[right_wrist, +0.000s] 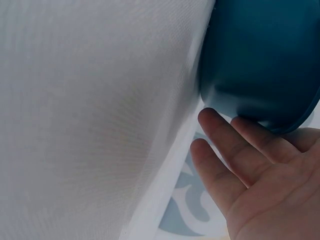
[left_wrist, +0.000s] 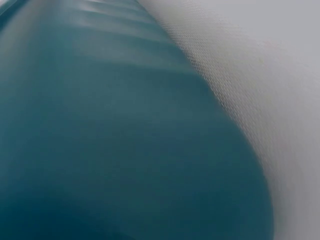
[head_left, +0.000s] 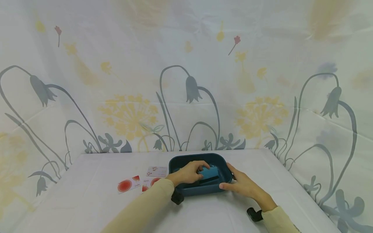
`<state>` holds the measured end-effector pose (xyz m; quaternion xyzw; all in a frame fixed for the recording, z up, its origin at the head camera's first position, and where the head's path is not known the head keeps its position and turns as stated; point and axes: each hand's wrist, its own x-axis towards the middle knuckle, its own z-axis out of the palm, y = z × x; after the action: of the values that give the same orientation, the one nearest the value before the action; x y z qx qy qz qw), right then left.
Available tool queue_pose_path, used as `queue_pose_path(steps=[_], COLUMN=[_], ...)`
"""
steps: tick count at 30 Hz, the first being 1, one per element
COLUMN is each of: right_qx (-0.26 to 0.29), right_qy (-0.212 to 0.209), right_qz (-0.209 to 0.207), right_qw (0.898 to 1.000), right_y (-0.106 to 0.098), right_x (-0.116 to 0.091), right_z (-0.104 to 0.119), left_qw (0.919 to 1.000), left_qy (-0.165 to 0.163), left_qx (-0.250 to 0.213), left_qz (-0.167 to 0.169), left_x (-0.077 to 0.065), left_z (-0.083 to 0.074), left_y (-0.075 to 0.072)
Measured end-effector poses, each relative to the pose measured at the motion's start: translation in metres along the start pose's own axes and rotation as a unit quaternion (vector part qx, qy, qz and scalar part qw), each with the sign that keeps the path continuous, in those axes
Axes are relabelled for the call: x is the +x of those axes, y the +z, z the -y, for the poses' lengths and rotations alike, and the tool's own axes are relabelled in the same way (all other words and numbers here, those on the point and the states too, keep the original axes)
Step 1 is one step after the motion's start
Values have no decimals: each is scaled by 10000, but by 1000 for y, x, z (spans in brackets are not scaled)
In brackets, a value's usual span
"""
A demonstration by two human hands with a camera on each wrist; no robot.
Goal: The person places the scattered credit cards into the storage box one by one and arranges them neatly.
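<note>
A dark teal plastic box [head_left: 201, 191], rectangular with rounded corners and no lid on, stands on the white table. My left hand [head_left: 187, 173] reaches over its left side into it. Inside lies a lighter blue, flat-looking item [head_left: 210, 172]; the left fingers and thumb pinch its left end. A dark strip shows along the item's lower edge. Outside the right end, my right hand [head_left: 242, 184] rests against the box with the thumb at the near corner. In the right wrist view its fingers [right_wrist: 220, 180] are straight and spread beside the box wall [right_wrist: 260, 65].
Left of the box lie several cards: one with a red round print [head_left: 125, 185], another red-printed card [head_left: 150, 182] and a paler card [head_left: 156, 171] behind it. A flower-patterned cloth [head_left: 186, 123] hangs behind the white table [head_left: 96, 194]. Box wall [left_wrist: 125, 125] fills the left wrist view.
</note>
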<state>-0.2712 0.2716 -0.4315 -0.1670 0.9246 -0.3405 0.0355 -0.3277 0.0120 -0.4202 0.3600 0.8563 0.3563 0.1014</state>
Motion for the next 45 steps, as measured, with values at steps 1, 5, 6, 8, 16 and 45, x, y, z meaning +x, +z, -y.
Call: queue_pose_path(steps=[1, 5, 6, 8, 16, 45], right_qx=[-5, 42, 32, 64, 14, -62], right_qy=[6, 55, 41, 38, -56, -53], right_qz=[-3, -13, -7, -12, -21, -57], right_qw=[10000, 10000, 10000, 10000, 10000, 10000], right_y=[0, 0, 1, 1, 0, 1], right_x=[0, 0, 1, 1, 1, 0], right_z=[0, 0, 0, 0, 0, -1], left_qw=[10000, 9999, 9999, 9998, 9989, 9910], left_qy=[-25, -82, -102, -130, -247, -61], left_qx=[20, 65, 79, 102, 354, 1303], left_qz=[13, 65, 82, 105, 180, 315], left_x=[1, 4, 4, 6, 11, 19], left_z=[0, 0, 0, 1, 2, 0], left_y=[1, 4, 4, 6, 8, 15])
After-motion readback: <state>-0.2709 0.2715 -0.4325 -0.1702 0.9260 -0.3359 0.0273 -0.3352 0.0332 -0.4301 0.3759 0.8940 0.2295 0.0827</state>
